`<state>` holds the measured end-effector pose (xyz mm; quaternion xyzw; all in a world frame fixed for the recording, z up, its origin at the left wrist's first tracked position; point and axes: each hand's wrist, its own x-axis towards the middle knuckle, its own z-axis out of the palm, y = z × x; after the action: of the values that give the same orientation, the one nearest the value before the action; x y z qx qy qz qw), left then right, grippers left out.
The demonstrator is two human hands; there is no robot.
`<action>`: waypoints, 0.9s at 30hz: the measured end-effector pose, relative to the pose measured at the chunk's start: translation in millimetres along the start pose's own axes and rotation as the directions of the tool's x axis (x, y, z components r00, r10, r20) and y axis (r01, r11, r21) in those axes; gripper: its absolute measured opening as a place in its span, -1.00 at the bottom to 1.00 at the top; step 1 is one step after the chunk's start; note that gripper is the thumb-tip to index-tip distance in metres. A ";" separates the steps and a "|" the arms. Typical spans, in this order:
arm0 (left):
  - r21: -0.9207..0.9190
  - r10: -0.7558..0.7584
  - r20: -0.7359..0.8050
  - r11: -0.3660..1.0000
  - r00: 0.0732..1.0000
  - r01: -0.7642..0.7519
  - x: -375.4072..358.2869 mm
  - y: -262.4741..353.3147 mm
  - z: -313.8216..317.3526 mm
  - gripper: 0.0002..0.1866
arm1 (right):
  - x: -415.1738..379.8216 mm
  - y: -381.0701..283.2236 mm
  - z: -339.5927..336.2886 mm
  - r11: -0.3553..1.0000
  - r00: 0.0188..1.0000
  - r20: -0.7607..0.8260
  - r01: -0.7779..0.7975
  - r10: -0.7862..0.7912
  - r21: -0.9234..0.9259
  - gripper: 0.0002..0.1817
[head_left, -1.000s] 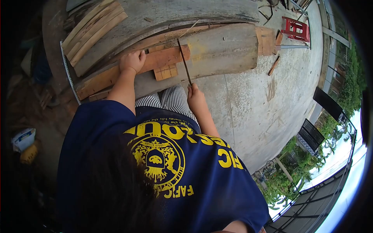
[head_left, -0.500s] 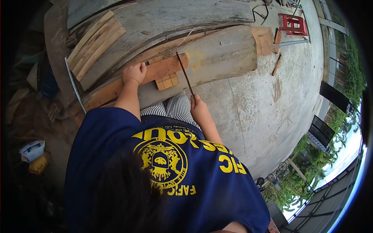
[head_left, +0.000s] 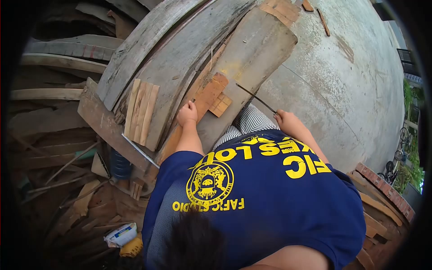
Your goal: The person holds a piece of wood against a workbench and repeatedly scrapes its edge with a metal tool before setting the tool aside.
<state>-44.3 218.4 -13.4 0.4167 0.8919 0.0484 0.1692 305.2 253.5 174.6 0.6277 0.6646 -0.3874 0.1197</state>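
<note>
My left hand [head_left: 186, 114] is closed on a reddish-brown wooden plank [head_left: 208, 95] lying on a wide grey board. A small dark bit shows by its thumb; I cannot make out what it is. Under the plank's far end a short, lighter wood block [head_left: 220, 105] sticks out to the right. In my right hand [head_left: 290, 123] is a long thin dark blade [head_left: 256, 97], closed in the fingers and held to the right of the plank. The blade's tip is over the grey board [head_left: 256, 47], apart from the plank. Its grip is hidden in the hand.
Light wood strips [head_left: 141, 110] lie left of the plank, near a metal ruler-like strip [head_left: 140, 150]. Scrap wood [head_left: 54, 148] fills the left side, with a white package [head_left: 121, 235] at lower left. Concrete floor [head_left: 346, 85] spreads to the right, with a loose stick [head_left: 323, 22].
The blade has come off the plank, where it lay across the far end, and moved right with my right hand. My left hand stays on the plank. The view has turned left.
</note>
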 end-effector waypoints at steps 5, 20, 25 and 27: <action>-0.124 0.034 0.017 0.992 0.999 -0.032 -1.3 -4.0 -0.1 -0.38 | 3.5 93.4 33.3 0.977 0.938 -0.283 -0.171 0.200 0.124 -0.71; -0.068 0.410 -0.154 0.903 0.899 -0.424 -47.4 1.1 -70.3 -0.54 | -4.0 129.1 115.0 0.899 0.913 -0.216 -0.257 0.346 0.354 -0.68; 0.101 0.529 -0.208 0.848 0.823 -0.520 -46.4 -7.0 -38.0 -0.59 | 5.2 124.3 122.5 0.924 0.940 -0.188 -0.219 0.286 0.313 -0.66; 0.180 0.573 -0.169 0.818 0.802 -0.547 -46.9 -11.0 -28.8 -0.60 | 5.1 120.0 121.1 0.927 0.943 -0.161 -0.237 0.292 0.291 -0.65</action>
<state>-34.3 177.3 23.4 0.6634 0.7429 0.0865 0.0241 375.9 166.2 46.3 0.7583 0.5237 -0.3879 0.0173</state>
